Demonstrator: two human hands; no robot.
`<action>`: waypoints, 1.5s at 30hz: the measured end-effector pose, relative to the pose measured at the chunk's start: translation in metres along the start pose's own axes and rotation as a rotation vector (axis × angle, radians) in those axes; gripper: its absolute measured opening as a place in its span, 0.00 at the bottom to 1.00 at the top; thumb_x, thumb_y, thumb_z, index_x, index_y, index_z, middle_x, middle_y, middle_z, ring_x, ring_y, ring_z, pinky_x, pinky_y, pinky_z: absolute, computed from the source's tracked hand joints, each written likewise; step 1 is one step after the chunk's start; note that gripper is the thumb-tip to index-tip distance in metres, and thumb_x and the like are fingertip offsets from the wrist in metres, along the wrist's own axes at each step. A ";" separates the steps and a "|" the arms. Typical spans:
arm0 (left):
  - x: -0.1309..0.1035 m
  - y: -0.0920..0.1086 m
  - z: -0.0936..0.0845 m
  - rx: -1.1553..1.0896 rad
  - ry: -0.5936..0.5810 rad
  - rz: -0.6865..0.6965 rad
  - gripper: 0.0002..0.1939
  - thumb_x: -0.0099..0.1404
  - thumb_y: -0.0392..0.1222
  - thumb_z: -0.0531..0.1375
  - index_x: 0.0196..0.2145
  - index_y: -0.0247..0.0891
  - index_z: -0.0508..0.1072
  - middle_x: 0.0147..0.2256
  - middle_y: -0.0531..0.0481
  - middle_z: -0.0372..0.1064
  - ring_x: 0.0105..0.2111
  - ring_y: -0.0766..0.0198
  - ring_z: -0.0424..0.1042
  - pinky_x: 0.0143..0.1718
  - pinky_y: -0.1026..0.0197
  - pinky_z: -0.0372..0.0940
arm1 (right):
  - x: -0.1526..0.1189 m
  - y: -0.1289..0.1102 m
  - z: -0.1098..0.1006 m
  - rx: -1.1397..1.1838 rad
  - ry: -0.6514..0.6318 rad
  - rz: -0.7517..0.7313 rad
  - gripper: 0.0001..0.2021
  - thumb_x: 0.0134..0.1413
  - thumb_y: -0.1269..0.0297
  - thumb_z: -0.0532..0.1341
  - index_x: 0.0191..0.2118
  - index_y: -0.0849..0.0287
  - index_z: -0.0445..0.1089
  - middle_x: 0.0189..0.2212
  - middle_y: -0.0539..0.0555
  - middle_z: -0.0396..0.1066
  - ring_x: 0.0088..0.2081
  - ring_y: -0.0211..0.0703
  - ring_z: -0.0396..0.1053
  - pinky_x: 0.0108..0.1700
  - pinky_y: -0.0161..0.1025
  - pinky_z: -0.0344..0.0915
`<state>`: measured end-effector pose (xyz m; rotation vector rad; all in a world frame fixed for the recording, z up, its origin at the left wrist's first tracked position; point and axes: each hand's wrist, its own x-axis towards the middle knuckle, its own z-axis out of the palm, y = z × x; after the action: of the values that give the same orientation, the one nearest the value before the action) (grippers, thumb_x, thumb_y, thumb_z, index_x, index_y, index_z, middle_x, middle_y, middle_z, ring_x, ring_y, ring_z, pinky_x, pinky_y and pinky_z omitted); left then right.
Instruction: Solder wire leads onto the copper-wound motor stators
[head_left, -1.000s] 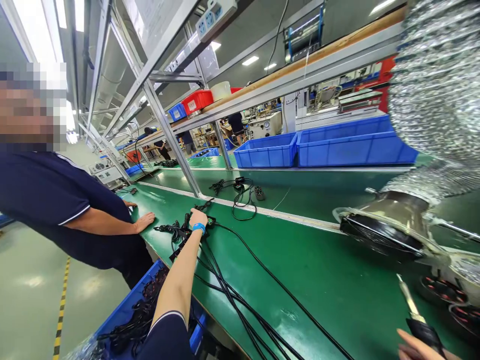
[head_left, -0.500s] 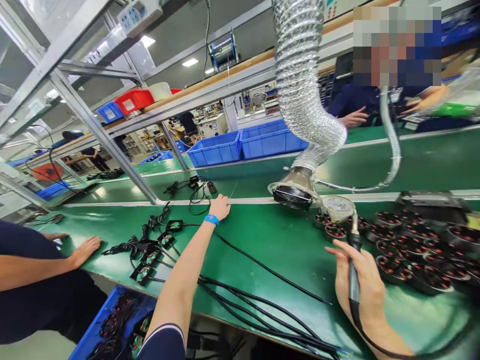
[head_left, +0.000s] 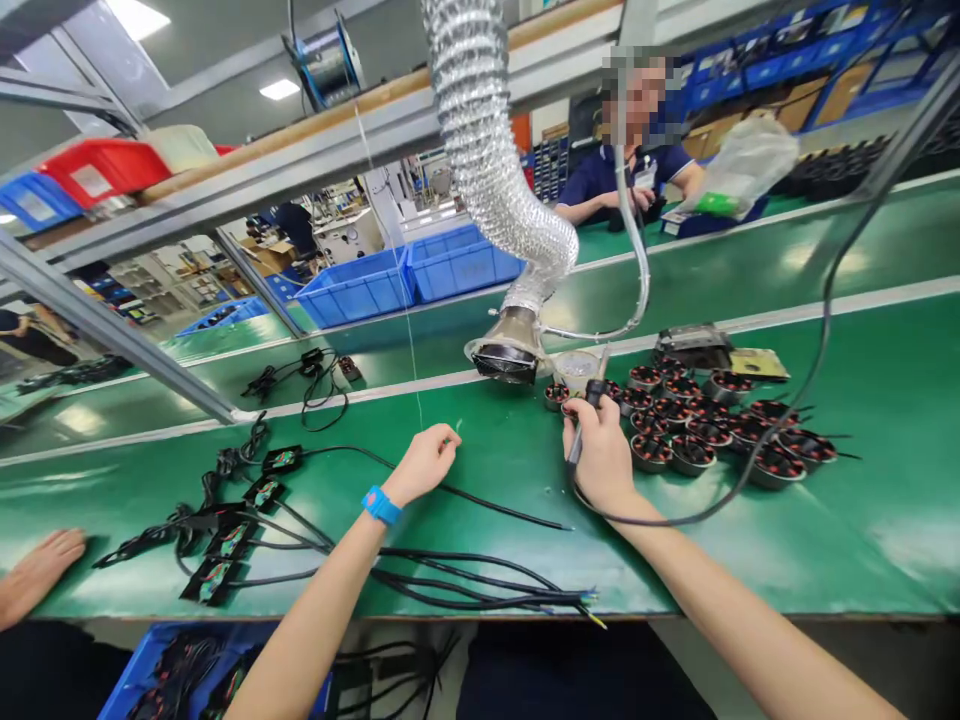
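My left hand [head_left: 427, 462], with a blue wristband [head_left: 381, 505], is closed in a pinch over the green bench. A thin solder wire [head_left: 411, 350] runs down from above into it, and a short end shows at the fingertips. My right hand [head_left: 602, 455] is wrapped round a soldering iron [head_left: 595, 391], its tip pointing up and away beside a small round pale dish [head_left: 576, 370]. Right of that hand stand several round motor stators [head_left: 671, 415] with red and black insides. Under my left forearm lie black cables [head_left: 480, 585] with stripped coloured ends.
Small black housings with green circuit boards [head_left: 285, 459] lie at left. A fume extractor [head_left: 506, 355] hangs on a silver duct [head_left: 480, 140]. A wire spool [head_left: 326, 70] sits on the upper shelf. Another person's hand [head_left: 45, 570] rests at far left; a co-worker [head_left: 637, 190] sits across.
The view has swung right. My left hand has drawn back from the bench's pale strip toward me. My right hand has moved with the soldering iron toward the dish and stators.
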<state>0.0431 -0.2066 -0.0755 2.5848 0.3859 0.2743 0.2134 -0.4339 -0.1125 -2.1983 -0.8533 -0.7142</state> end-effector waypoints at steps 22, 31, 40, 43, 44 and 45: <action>-0.010 0.096 0.051 -0.296 0.040 -0.066 0.17 0.69 0.52 0.55 0.32 0.37 0.73 0.22 0.54 0.66 0.23 0.68 0.63 0.27 0.65 0.54 | -0.049 -0.002 -0.053 0.465 -0.228 -0.153 0.18 0.59 0.63 0.65 0.52 0.54 0.62 0.49 0.59 0.58 0.50 0.51 0.66 0.52 0.48 0.69; 0.022 0.099 0.058 -0.625 -0.084 -0.125 0.09 0.61 0.41 0.57 0.27 0.34 0.71 0.24 0.53 0.66 0.25 0.69 0.62 0.29 0.66 0.55 | -0.038 -0.006 -0.043 0.556 -0.251 -0.071 0.15 0.59 0.68 0.62 0.51 0.53 0.62 0.49 0.56 0.58 0.44 0.44 0.69 0.49 0.43 0.69; 0.021 0.097 0.054 -0.660 -0.115 -0.213 0.19 0.60 0.53 0.60 0.23 0.33 0.71 0.21 0.52 0.65 0.23 0.69 0.60 0.28 0.65 0.55 | -0.043 -0.006 -0.038 0.697 -0.310 -0.058 0.17 0.58 0.71 0.61 0.51 0.52 0.62 0.50 0.56 0.58 0.49 0.45 0.67 0.52 0.43 0.67; 0.023 0.096 0.050 -0.576 -0.124 -0.166 0.15 0.59 0.47 0.59 0.22 0.34 0.70 0.21 0.53 0.64 0.24 0.68 0.60 0.27 0.65 0.54 | -0.045 -0.008 -0.043 0.706 -0.311 -0.054 0.17 0.57 0.73 0.61 0.50 0.53 0.62 0.50 0.56 0.58 0.49 0.45 0.66 0.53 0.43 0.66; 0.024 0.096 0.050 -0.583 -0.161 -0.154 0.13 0.59 0.46 0.58 0.23 0.33 0.71 0.22 0.53 0.64 0.24 0.69 0.60 0.26 0.66 0.53 | -0.045 -0.008 -0.045 0.708 -0.326 -0.055 0.17 0.57 0.74 0.61 0.50 0.53 0.62 0.49 0.55 0.58 0.48 0.44 0.66 0.53 0.42 0.66; 0.024 0.096 0.049 -0.613 -0.212 -0.157 0.13 0.59 0.46 0.58 0.25 0.33 0.72 0.22 0.53 0.64 0.22 0.70 0.58 0.24 0.66 0.51 | -0.046 -0.008 -0.046 0.703 -0.338 -0.048 0.17 0.57 0.75 0.60 0.49 0.53 0.61 0.49 0.55 0.58 0.48 0.43 0.66 0.52 0.42 0.66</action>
<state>0.0996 -0.3012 -0.0652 1.9462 0.3572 0.0462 0.1669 -0.4805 -0.1113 -1.6706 -1.1199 -0.0240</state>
